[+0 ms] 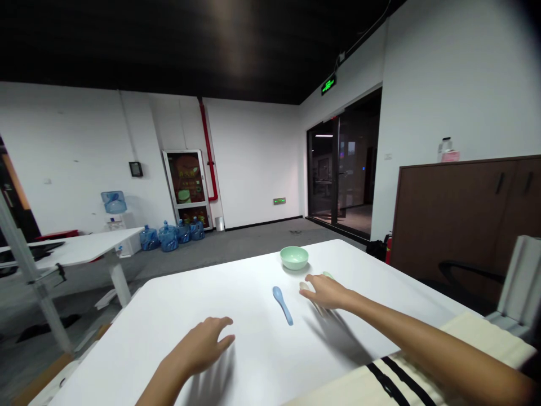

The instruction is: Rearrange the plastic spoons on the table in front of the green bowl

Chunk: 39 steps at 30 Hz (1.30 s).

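On the white table a blue spoon lies between my hands, its bowl end pointing away from me. My right hand reaches over a beige spoon, thumb and forefinger apart on either side of its bowl end. Most of that spoon is hidden under the hand, and I cannot tell whether the fingers touch it. Just behind the hand shows part of a light green spoon. A pale green bowl stands upright beyond the spoons. To the left, my left hand hovers over the table, fingers spread, holding nothing.
Cream cloth with black stripes lies at the near right. A brown cabinet and a grey chair stand to the right. Another white table is at left, with several blue water bottles on the floor behind.
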{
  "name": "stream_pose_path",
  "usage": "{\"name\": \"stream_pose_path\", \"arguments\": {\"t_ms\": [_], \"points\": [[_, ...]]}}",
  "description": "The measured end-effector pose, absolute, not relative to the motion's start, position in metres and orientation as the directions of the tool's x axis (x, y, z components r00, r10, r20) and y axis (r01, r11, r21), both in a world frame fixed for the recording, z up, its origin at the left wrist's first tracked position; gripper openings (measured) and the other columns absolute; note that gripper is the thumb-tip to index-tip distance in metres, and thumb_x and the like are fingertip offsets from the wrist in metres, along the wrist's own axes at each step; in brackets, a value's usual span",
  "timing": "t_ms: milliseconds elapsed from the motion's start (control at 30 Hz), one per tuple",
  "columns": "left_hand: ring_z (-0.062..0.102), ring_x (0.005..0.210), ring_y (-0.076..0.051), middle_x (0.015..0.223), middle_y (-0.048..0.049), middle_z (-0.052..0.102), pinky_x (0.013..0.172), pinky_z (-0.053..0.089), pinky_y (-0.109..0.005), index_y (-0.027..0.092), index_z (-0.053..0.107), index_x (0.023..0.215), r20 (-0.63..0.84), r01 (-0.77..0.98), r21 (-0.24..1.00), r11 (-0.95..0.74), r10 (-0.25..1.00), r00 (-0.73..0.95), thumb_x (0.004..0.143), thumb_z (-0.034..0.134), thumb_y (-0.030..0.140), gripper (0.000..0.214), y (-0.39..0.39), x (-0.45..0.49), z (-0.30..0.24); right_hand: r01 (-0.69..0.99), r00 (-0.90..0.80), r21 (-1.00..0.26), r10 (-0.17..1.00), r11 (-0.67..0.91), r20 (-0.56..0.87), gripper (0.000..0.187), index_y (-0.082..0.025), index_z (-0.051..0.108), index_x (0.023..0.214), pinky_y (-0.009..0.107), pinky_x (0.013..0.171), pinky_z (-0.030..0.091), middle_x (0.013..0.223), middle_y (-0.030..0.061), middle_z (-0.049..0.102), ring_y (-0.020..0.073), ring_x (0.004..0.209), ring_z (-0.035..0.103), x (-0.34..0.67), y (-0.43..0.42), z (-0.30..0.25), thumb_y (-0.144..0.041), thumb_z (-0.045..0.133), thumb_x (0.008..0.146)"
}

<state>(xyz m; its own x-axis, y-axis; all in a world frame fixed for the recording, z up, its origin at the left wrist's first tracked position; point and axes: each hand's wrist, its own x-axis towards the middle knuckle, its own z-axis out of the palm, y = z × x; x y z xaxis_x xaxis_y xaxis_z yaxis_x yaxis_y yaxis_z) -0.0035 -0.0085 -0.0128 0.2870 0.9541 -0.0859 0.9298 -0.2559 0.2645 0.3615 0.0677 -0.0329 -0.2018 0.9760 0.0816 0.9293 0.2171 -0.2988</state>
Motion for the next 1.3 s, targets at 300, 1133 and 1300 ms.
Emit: {"name": "stream_pose_path", "arguments": {"t_ms": [300, 1133, 1300], "points": [[0.052, 0.116, -0.028, 0.127, -0.0058, 0.059, 0.095, 0.041, -0.039, 0.031, 0.054, 0.125, -0.092, 0.93, 0.263, -0.258, 0.953, 0.29, 0.081, 0.037, 0.065, 0.058, -0.007, -0.006, -0.016, 0.94, -0.149, -0.299, 0.986, 0.164, 0.073, 0.061, -0.015, 0.05, 0.125, 0.028, 0.069, 0.036, 0.106, 0.0141, 0.063, 0.0259, 0.097, 0.058, 0.376, 0.059, -0.046, -0.06, 0.038, 0.086], [0.051, 0.118, -0.027, 0.128, -0.0062, 0.058, 0.097, 0.04, -0.038, 0.03, 0.053, 0.126, -0.102, 0.928, 0.275, -0.25, 0.953, 0.286, 0.081, 0.038, 0.063, 0.058, -0.01, -0.004, -0.013, 0.943, -0.105, -0.311, 0.993, 0.118, 0.058, 0.059, -0.015, 0.051, 0.126, 0.027, 0.066, 0.037, 0.105, 0.0146, 0.064, 0.0252, 0.093, 0.06, 0.388, 0.064, -0.056, -0.056, 0.038, 0.087], [0.053, 0.117, -0.026, 0.127, -0.0069, 0.059, 0.096, 0.041, -0.038, 0.029, 0.054, 0.125, -0.099, 0.934, 0.258, -0.247, 0.955, 0.279, 0.081, 0.038, 0.062, 0.057, -0.013, -0.001, -0.008, 0.938, -0.095, -0.329, 0.995, 0.104, 0.045, 0.058, -0.014, 0.051, 0.128, 0.028, 0.066, 0.038, 0.109, 0.0154, 0.063, 0.0253, 0.094, 0.06, 0.387, 0.063, -0.054, -0.054, 0.039, 0.087]]}}
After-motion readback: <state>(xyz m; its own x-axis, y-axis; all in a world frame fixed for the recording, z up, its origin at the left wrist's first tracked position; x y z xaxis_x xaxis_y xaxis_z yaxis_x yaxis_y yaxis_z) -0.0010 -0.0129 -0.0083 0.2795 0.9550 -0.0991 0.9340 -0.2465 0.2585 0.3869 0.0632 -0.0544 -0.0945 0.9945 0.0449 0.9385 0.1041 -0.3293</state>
